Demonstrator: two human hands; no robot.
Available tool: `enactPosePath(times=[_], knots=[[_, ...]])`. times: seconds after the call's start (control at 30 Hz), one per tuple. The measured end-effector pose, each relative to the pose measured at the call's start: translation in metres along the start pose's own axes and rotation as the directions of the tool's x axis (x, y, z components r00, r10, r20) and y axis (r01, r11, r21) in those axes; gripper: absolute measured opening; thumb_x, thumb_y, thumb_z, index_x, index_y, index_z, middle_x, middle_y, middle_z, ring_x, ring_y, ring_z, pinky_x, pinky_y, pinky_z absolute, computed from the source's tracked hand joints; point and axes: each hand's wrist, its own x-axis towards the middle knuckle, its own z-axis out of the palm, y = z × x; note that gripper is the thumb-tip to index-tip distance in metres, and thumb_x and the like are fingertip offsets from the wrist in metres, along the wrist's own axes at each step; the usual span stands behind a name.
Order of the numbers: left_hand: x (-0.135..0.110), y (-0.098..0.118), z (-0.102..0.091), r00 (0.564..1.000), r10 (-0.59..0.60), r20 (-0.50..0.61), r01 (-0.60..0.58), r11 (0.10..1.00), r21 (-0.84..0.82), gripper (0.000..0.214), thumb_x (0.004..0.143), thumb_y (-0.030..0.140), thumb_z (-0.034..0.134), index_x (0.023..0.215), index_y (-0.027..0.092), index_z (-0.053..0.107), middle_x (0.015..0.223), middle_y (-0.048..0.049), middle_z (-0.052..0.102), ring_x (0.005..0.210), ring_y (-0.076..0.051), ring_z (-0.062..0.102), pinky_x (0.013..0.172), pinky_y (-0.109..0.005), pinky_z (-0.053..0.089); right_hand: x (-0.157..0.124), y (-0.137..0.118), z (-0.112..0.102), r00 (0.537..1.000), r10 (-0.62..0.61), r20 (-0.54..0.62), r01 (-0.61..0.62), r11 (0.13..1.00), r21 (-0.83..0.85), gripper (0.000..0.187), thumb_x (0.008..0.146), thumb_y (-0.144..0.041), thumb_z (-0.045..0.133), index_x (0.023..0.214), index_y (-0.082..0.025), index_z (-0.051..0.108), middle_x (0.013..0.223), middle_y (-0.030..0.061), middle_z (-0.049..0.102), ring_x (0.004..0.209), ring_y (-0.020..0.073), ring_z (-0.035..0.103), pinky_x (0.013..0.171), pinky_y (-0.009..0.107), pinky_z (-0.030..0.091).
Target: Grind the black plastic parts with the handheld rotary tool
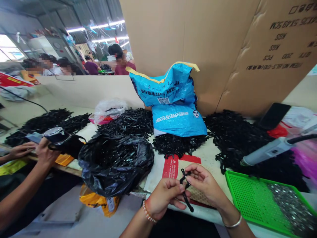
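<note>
black plastic piece (pixel 185 188) between left hand (pixel 164 195) and right hand (pixel 204 182)

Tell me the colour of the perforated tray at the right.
Bright green tray, clearest in the head view.

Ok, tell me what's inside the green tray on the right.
The green tray holds a heap of small shiny silver metal pieces toward its far-right end. The near-left part shows bare perforated floor. Whatever lies beneath the heap is covered.
</note>
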Motion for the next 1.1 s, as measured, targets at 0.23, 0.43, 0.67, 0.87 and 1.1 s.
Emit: enactPosePath(times=[0.23, 0.43, 0.67, 0.87, 1.1], knots=[[0.001, -0.004, 0.000, 0.999, 0.033, -0.018, -0.033, 0.999, -0.021, 0.035, 0.072, 0.040, 0.075, 0.083, 0.008, 0.065, 0.091, -0.0154, 0.071, 0.072, -0.018, 0.069, 0.054, -0.019, 0.054, -0.001, 0.005, 0.005, 0.998, -0.019, -0.063, 0.017, 1.000, -0.023, 0.032, 0.075, -0.039, 0.075, 0.096, -0.019, 0.061, 0.090, 0.0039, 0.062, 0.079, 0.0170, 0.062, 0.075, 0.029, 0.050], [0.001, -0.006, 0.000, 0.999, 0.038, -0.023, -0.039, 0.998, -0.042, 0.037, 0.073, 0.040, 0.074, 0.088, 0.007, 0.066, 0.094, -0.0162, 0.071, 0.073, -0.017, 0.069, 0.055, -0.018, 0.054, 0.000, 0.012, 0.005, 0.997, -0.046, -0.065, 0.045, 0.999, -0.021, 0.031, 0.077, -0.039, 0.073, 0.097, -0.020, 0.059, 0.091, 0.0038, 0.061, 0.081, 0.0170, 0.061, 0.076, 0.030, 0.049], [-0.001, -0.001, -0.001, 1.000, 0.020, -0.006, -0.020, 0.999, -0.041, 0.038, 0.071, 0.040, 0.076, 0.085, 0.006, 0.067, 0.092, -0.0161, 0.071, 0.070, -0.016, 0.068, 0.057, -0.018, 0.054, 0.000, 0.015, 0.007, 0.999, -0.049, -0.022, 0.049, 0.999, -0.018, 0.031, 0.079, -0.040, 0.071, 0.100, -0.020, 0.058, 0.089, 0.0034, 0.062, 0.080, 0.0168, 0.062, 0.076, 0.029, 0.050], [0.000, -0.003, -0.002, 0.998, 0.025, -0.049, -0.029, 0.995, -0.091, 0.037, 0.068, 0.038, 0.080, 0.080, 0.007, 0.066, 0.086, -0.0134, 0.071, 0.067, -0.013, 0.066, 0.060, -0.019, 0.054, 0.002, 0.014, 0.009, 0.998, -0.030, -0.060, 0.029, 1.000, -0.012, 0.035, 0.077, -0.042, 0.073, 0.100, -0.019, 0.060, 0.091, 0.0050, 0.063, 0.080, 0.0178, 0.062, 0.076, 0.031, 0.051], [0.012, -0.015, -0.004, 0.904, 0.122, -0.410, -0.234, 0.943, -0.236, 0.056, 0.051, 0.024, 0.090, 0.098, 0.015, 0.062, 0.069, 0.0009, 0.066, 0.056, -0.009, 0.062, 0.056, -0.017, 0.051, -0.006, 0.023, 0.017, 0.974, -0.002, -0.227, -0.005, 1.000, -0.028, 0.038, 0.068, -0.050, 0.078, 0.086, -0.018, 0.066, 0.085, 0.0060, 0.065, 0.080, 0.0206, 0.061, 0.079, 0.035, 0.052]])
